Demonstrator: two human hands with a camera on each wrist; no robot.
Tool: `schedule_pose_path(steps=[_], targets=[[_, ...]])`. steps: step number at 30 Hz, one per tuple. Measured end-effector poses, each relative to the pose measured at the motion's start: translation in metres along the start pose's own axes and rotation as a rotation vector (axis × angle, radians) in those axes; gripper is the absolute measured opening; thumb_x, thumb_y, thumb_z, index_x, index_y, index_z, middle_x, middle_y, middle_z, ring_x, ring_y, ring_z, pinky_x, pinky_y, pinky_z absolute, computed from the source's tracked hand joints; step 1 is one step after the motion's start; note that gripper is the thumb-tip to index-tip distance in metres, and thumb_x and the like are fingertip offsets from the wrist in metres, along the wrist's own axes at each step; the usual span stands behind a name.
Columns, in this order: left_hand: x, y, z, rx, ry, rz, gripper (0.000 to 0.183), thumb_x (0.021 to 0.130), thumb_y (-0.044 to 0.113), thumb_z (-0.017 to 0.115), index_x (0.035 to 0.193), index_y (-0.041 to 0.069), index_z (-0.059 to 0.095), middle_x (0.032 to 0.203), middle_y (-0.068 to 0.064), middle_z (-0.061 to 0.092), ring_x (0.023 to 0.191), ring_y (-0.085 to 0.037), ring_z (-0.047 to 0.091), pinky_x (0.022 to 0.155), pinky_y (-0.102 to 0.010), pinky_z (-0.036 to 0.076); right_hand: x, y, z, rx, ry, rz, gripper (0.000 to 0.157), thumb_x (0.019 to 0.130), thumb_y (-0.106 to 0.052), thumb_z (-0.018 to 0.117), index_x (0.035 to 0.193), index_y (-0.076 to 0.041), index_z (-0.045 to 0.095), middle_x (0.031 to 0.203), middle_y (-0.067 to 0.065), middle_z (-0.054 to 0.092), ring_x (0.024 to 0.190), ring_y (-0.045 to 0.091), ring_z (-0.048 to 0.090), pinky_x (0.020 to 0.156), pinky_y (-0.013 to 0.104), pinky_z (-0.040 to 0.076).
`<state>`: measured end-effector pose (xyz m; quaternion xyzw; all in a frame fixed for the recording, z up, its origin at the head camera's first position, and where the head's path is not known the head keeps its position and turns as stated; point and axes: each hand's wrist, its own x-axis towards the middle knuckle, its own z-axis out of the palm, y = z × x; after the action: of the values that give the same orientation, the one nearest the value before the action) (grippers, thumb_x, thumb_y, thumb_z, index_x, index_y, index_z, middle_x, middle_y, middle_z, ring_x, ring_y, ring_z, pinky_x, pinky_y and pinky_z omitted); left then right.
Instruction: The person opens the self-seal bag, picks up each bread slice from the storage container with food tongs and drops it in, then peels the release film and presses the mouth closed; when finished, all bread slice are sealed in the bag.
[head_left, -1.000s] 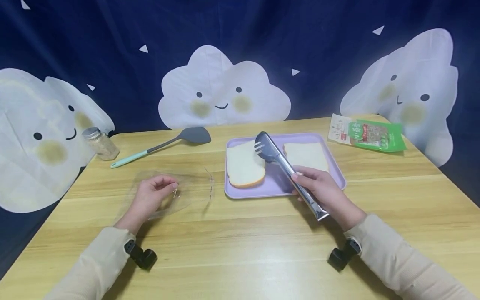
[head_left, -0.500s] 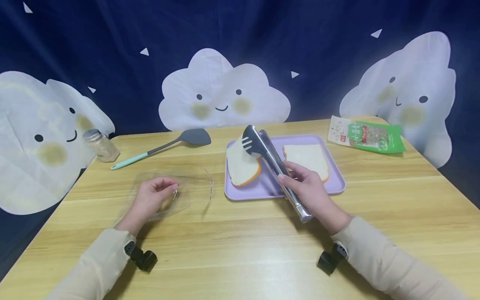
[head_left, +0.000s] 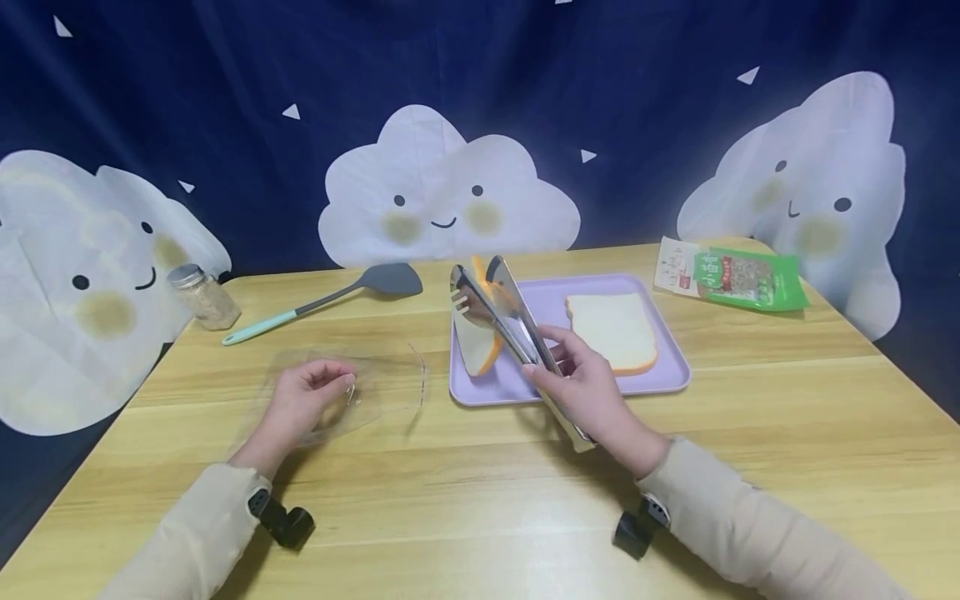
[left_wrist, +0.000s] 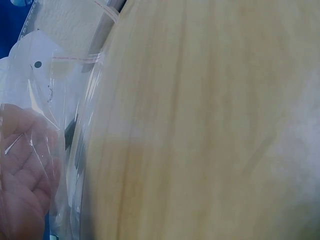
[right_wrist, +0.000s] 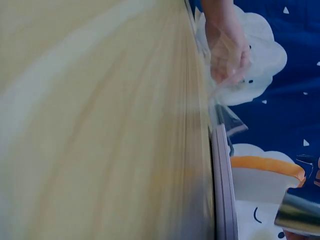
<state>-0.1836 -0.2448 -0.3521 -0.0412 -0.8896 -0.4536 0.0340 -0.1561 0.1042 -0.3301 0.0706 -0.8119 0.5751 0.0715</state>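
Observation:
My left hand [head_left: 307,396] pinches a clear plastic bag [head_left: 386,387] above the left half of the table; the left wrist view shows the fingers through the film of the bag [left_wrist: 60,165]. My right hand [head_left: 581,379] grips metal tongs [head_left: 525,337], one tip slotted like a fork. Between their tips a bread slice [head_left: 474,337] with orange crust is tilted up on the left part of the lilac tray [head_left: 555,287]. Whether its lower edge touches the tray I cannot tell. Another bread slice [head_left: 611,329] lies flat on the tray's right part.
A grey spatula [head_left: 392,279] with a mint handle lies behind the bag. A lidded jar [head_left: 204,296] tilts at the table's far left. Near the far right edge lies a green-and-white seasoning packet [head_left: 735,273]. A dark cloud-print curtain [head_left: 637,67] hangs behind.
My right hand has moved left with the tongs, whose arms have spread and now straddle the left bread slice. That slice has gone from flat to steeply tilted. My left hand stays put.

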Motion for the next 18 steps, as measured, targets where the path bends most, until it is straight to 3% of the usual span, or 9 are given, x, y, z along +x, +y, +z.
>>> schedule_pose_path(steps=[8, 18], targets=[[-0.002, 0.003, 0.000, -0.012, 0.004, -0.008, 0.024, 0.088, 0.016, 0.064, 0.102, -0.004, 0.065, 0.098, -0.013, 0.066, 0.081, 0.001, 0.054, 0.072, -0.015, 0.046, -0.006, -0.001, 0.009, -0.005, -0.025, -0.030, 0.053, 0.076, -0.008, 0.074, 0.125, -0.010, 0.052, 0.081, 0.010, 0.057, 0.069, 0.018, 0.052, 0.059, 0.024, 0.047], [-0.003, 0.002, 0.000, -0.023, 0.009, -0.001, 0.023, 0.088, 0.016, 0.064, 0.100, -0.003, 0.066, 0.096, -0.010, 0.067, 0.081, 0.002, 0.055, 0.072, -0.014, 0.046, -0.011, -0.003, 0.014, 0.025, -0.013, -0.062, 0.044, 0.077, 0.000, 0.070, 0.118, -0.004, 0.057, 0.075, 0.009, 0.054, 0.063, 0.014, 0.049, 0.054, 0.021, 0.045]])
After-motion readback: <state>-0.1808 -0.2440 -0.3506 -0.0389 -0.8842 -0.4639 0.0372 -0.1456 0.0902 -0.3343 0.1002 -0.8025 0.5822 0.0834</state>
